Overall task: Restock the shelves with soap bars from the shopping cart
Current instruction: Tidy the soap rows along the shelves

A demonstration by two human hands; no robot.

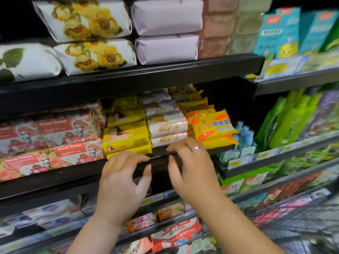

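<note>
Cart (302, 226) lower right, contents blurred. Left hand (124, 180), right hand (190, 171) empty, fingers loosely bent at shelf (55, 180) front edge. Yellow soap bars (126, 138) stacked just behind. Risk: right hand nudges tilted orange pack (212, 125) off edge.

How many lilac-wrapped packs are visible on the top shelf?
2: the upper lilac pack lies on the lower lilac pack, beside the yellow-flowered packs; more may hide behind.
</note>
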